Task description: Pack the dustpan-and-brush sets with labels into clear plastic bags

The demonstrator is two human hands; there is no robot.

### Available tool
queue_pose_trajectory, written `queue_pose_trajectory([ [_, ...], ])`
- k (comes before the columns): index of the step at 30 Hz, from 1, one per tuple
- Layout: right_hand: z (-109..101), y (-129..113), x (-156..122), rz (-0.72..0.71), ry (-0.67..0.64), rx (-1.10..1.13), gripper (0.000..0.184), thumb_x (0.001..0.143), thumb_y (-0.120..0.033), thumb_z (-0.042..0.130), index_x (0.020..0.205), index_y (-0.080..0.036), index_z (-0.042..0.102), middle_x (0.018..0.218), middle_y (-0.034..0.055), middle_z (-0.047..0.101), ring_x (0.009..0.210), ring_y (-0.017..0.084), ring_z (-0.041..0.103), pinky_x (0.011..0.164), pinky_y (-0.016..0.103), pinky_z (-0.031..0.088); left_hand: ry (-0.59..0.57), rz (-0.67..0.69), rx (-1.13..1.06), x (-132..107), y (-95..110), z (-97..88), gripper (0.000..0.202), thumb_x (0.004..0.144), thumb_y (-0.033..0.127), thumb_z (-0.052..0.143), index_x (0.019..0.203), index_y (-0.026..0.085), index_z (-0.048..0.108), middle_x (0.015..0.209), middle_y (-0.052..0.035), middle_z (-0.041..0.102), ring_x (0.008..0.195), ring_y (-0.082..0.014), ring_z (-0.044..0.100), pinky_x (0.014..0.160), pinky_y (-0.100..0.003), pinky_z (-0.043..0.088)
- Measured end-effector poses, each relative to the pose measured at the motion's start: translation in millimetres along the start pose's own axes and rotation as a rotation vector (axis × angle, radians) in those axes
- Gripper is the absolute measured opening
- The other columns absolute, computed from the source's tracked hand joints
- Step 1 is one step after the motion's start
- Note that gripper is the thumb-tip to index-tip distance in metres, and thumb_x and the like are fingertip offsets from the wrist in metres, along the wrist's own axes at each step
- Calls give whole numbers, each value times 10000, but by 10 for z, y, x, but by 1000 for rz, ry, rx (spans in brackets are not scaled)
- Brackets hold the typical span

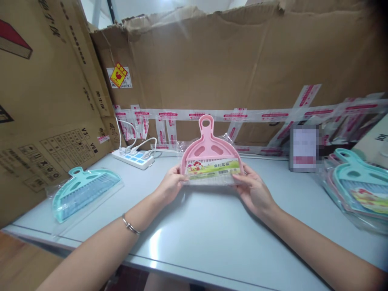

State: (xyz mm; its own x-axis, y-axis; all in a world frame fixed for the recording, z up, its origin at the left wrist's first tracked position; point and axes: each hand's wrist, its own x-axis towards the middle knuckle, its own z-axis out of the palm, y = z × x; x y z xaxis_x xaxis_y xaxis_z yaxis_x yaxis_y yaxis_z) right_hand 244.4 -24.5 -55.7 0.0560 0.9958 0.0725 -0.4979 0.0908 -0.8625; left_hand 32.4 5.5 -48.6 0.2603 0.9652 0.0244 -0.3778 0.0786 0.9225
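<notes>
Between my hands, a pink dustpan set (209,147) in a clear plastic bag is held upright above the table, its looped handle pointing up. A printed label card (212,167) with a mushroom picture covers its lower part, over a row of bristles. My left hand (172,182) grips the lower left edge, thumb in front. At the lower right edge, my right hand (253,188) pinches it the same way, with the fingers partly hidden behind. A bagged turquoise dustpan set (81,190) lies on the left of the table.
Several bagged dustpan sets (360,182) are stacked at the right. A white power strip (133,157) with plugged-in cables lies at the back left. A blurred upright device (304,147) stands at the back right. Tall taped cardboard (206,64) walls the grey table (197,230).
</notes>
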Motion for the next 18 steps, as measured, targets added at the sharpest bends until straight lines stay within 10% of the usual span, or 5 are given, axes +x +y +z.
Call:
queue_pose_trajectory([
  [13,-76,-67,57,207,-53,-216,535,590,-256,731,1101,-217,579,1116,73,648,963,233,629,768,331,526,-40,-213,230,-59,129,-52,371,675,350,739,985,159,667,995,-92,722,929,-238,656,833,-339,480],
  [18,-21,-137,-43,-464,60,-740,460,711,-382,680,1147,-281,575,1360,43,469,1295,251,380,1101,428,255,239,-87,196,-61,56,17,342,647,352,758,908,147,678,820,-64,734,750,-216,675,661,-301,500],
])
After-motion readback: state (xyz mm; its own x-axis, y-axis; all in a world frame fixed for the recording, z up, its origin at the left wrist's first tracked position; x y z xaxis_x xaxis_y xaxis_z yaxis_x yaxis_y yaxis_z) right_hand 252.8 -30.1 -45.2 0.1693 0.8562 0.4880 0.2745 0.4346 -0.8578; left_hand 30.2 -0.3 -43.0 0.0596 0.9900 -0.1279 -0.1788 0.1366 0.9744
